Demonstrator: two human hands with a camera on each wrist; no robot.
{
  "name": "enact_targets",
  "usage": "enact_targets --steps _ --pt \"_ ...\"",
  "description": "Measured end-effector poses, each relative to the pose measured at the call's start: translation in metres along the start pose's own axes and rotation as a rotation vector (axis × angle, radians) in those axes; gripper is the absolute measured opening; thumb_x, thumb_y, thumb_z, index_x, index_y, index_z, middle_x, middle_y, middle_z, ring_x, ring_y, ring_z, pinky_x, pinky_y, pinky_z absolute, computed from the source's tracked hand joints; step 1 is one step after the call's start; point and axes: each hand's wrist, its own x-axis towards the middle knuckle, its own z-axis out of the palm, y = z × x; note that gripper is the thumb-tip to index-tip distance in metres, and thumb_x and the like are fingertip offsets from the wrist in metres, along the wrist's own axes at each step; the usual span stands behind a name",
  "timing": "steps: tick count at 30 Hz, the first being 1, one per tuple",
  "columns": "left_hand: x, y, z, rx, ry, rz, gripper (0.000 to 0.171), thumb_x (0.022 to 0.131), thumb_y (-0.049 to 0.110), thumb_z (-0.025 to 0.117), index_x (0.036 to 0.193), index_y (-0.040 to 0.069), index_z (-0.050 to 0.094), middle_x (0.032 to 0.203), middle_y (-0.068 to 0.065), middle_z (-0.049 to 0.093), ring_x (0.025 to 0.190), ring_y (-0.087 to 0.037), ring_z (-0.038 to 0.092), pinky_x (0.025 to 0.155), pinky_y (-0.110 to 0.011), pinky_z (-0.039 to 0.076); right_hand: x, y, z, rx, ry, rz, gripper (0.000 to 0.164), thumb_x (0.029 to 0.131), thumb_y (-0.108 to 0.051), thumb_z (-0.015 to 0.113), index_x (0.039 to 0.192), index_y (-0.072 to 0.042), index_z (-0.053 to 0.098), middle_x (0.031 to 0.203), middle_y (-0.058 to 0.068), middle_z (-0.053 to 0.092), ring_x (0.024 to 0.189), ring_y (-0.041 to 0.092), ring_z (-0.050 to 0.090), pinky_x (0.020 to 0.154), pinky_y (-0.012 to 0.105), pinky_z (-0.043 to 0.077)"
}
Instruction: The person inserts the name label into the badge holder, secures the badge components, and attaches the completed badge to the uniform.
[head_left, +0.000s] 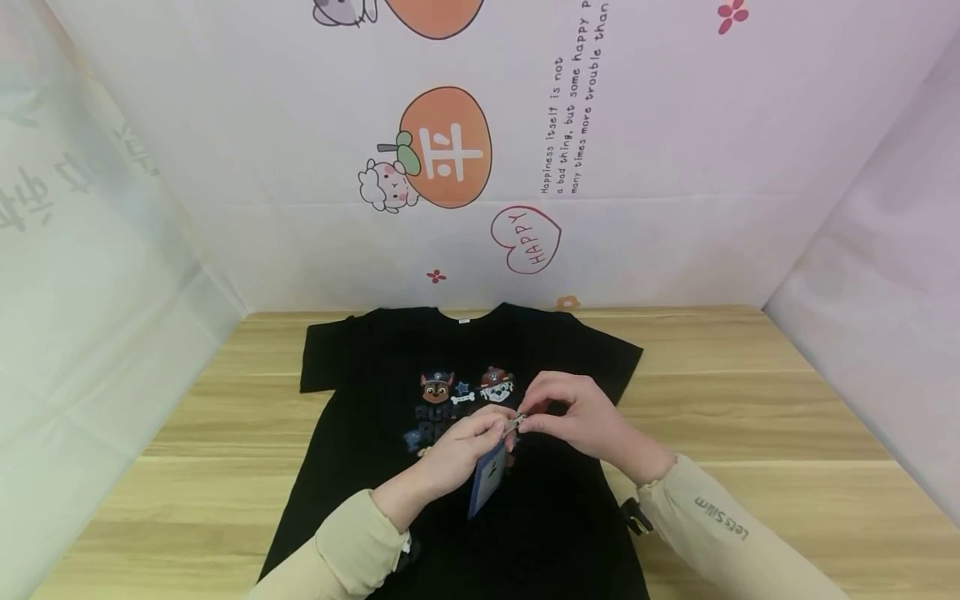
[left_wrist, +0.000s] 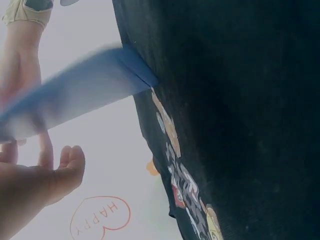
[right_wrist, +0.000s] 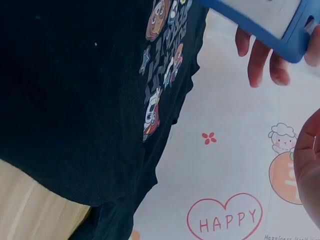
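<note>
Over a black T-shirt (head_left: 352, 442) with a cartoon dog print, a blue-framed card holder (head_left: 487, 482) hangs tilted below both hands. My left hand (head_left: 450, 450) pinches the small metal clip (head_left: 513, 423) at its top. From the other side, the thumb and fingertips of my right hand (head_left: 573, 417) pinch the same clip. The left wrist view has the card holder (left_wrist: 90, 85) blurred and edge-on. In the right wrist view, the frame's corner (right_wrist: 292, 47) shows a slot, with left-hand fingers (right_wrist: 260, 62) behind it; the clip is out of sight there.
The shirt lies spread on a wood-grain table (head_left: 712, 375), its collar toward the back. A white printed cloth (head_left: 645, 167) stands behind the table, and pale cloth walls close in both sides. Dark straps show at both wrists beside the beige sleeves (head_left: 720, 517).
</note>
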Motion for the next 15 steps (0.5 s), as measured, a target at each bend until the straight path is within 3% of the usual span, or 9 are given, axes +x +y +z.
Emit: enact_targets --steps 3,9,15 --pt "-0.0005 -0.0014 0.0003 0.028 -0.007 0.016 0.035 0.103 0.020 0.035 0.094 -0.008 0.055 0.131 -0.017 0.047 0.123 -0.028 0.044 0.104 -0.039 0.036 0.0005 -0.0017 0.0011 -0.030 0.009 0.004 0.015 0.074 0.004 0.075 0.084 -0.007 0.070 0.080 0.005 0.064 0.072 0.010 0.054 0.056 0.021 0.047" --pt "-0.0010 -0.0016 0.0005 0.104 -0.008 0.023 0.026 0.098 0.015 0.049 0.117 -0.001 0.059 0.130 -0.012 0.054 0.111 -0.017 0.051 0.090 -0.023 0.044 -0.0001 -0.0023 0.0016 -0.073 0.057 0.041 0.016 0.073 0.005 0.076 0.082 -0.007 0.069 0.077 0.004 0.064 0.069 0.008 0.053 0.056 0.021 0.047" --pt "0.0004 -0.0026 0.0026 0.164 0.054 0.025 0.018 0.097 0.014 0.051 0.104 0.004 0.065 0.117 -0.008 0.061 0.101 -0.016 0.053 0.084 -0.025 0.046 0.0007 -0.0033 0.0022 -0.074 0.071 0.110 0.012 0.077 0.001 0.074 0.084 -0.008 0.070 0.076 0.002 0.064 0.067 0.006 0.055 0.055 0.022 0.048"
